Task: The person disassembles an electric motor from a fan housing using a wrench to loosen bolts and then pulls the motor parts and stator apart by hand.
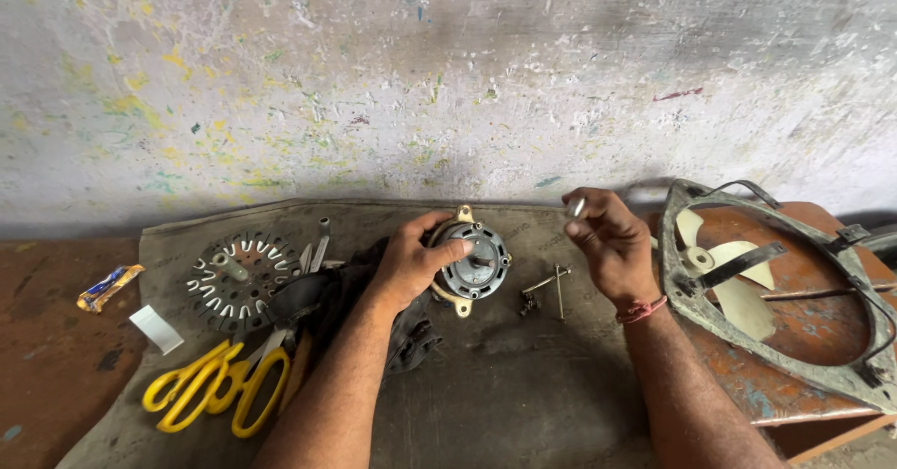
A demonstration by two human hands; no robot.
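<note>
Down on a grey, stained cloth mat spread over the counter, the left hand grips a round grey metal fan motor with brass-coloured mounting lugs. The thumb lies across the motor's front face beside the short central shaft, while the other fingers wrap around its left side and back, so the motor sits tilted with its face towards the camera.

The right hand is raised just right of the motor and clear of it. Its fingers are pinched narrow around a small silvery metal part, which pokes out above the thumb and forefinger; what kind of part it is cannot be told. A red thread band circles that wrist.

Between the two hands, on the mat, lie several long thin metal bolts, near the motor but not touching it. Under the left forearm lies a dark crumpled rag. Further left are a round slotted metal cover plate and yellow-handled scissors. To the right, a grimy triangular fan frame with cream plastic blades rests on a rust-brown surface.
</note>
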